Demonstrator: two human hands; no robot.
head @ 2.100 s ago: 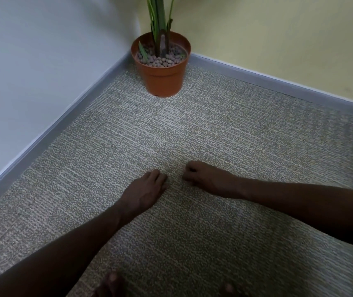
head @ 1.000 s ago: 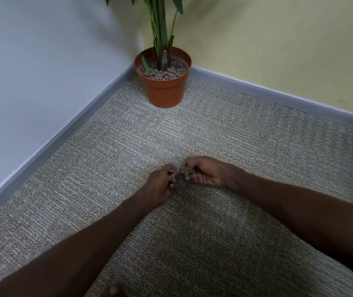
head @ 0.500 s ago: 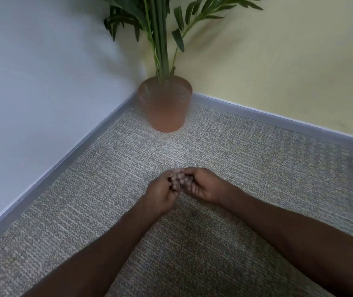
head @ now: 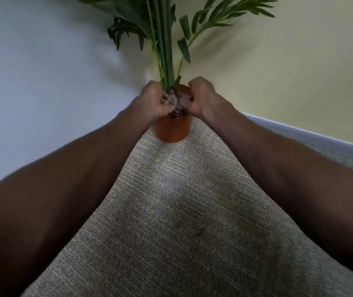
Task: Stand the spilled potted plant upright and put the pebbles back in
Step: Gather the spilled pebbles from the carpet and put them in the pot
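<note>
The terracotta pot [head: 171, 130] stands upright on the carpet in the corner of the room. Its green stems and leaves [head: 167, 50] rise straight up. My left hand [head: 155, 101] and my right hand [head: 202, 96] hover side by side just over the pot's rim, on either side of the stems. Both have curled fingers, cupped inward around small brown pebbles. More pebbles [head: 177, 112] lie inside the pot below the hands. The picture is blurred by motion, so single pebbles in the hands are hard to make out.
A white wall [head: 42, 71] runs on the left and a yellow wall [head: 289, 71] on the right, meeting behind the pot. A grey skirting board [head: 310, 136] edges the speckled grey carpet [head: 182, 211]. My forearms stretch across the carpet toward the pot.
Both hands scooped pebbles off the carpet, came together cupped, then travelled forward and up to the pot's rim. The view has moved closer to the plant.
</note>
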